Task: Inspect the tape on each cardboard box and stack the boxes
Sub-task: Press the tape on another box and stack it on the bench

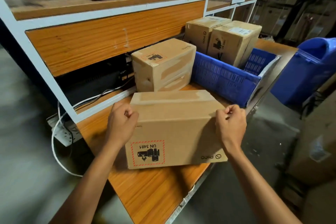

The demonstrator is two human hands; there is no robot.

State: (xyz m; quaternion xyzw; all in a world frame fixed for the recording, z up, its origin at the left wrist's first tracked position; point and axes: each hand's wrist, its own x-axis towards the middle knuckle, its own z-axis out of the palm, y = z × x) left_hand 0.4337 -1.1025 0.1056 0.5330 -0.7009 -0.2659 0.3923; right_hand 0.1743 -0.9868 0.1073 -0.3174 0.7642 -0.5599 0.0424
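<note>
A large cardboard box [174,129] with a UN 3481 label lies on the wooden table [154,187] right in front of me, brown tape along its top far edge. My left hand [121,123] grips its upper left edge with curled fingers. My right hand [230,123] pinches its upper right corner. Behind it stands a second taped box [163,65] against the shelf. Two more boxes [234,42] stand upright in a blue crate [223,80] at the right.
A white-framed shelf unit [109,12] rises behind the table, holding flattened cardboard. White cables and a power strip [63,132] hang at the left. A blue plastic bin [309,67] stands past the table's right edge. Stacked cartons fill the far right.
</note>
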